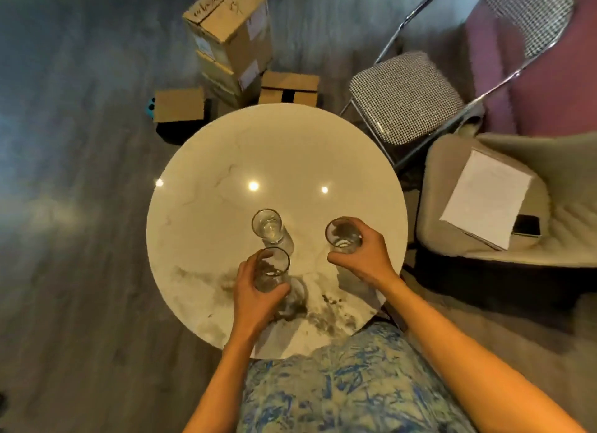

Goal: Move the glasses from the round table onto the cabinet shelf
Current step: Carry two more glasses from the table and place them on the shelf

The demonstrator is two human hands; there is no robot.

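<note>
Three clear drinking glasses are over the white round marble table [226, 161]. My left hand [255, 295] is wrapped around the near glass [272, 271] at the table's front. My right hand [361, 255] grips the right glass [342, 234] from its side. A third glass [269, 227] stands free on the table just behind the left one, touched by neither hand. Whether the held glasses are lifted off the table I cannot tell. No cabinet shelf is in view.
Cardboard boxes [232, 41] are stacked on the floor beyond the table. A folding chair with a checked seat [403, 93] stands at the back right. A beige armchair [452, 187] on the right holds a sheet of paper [487, 197] and a phone [526, 226].
</note>
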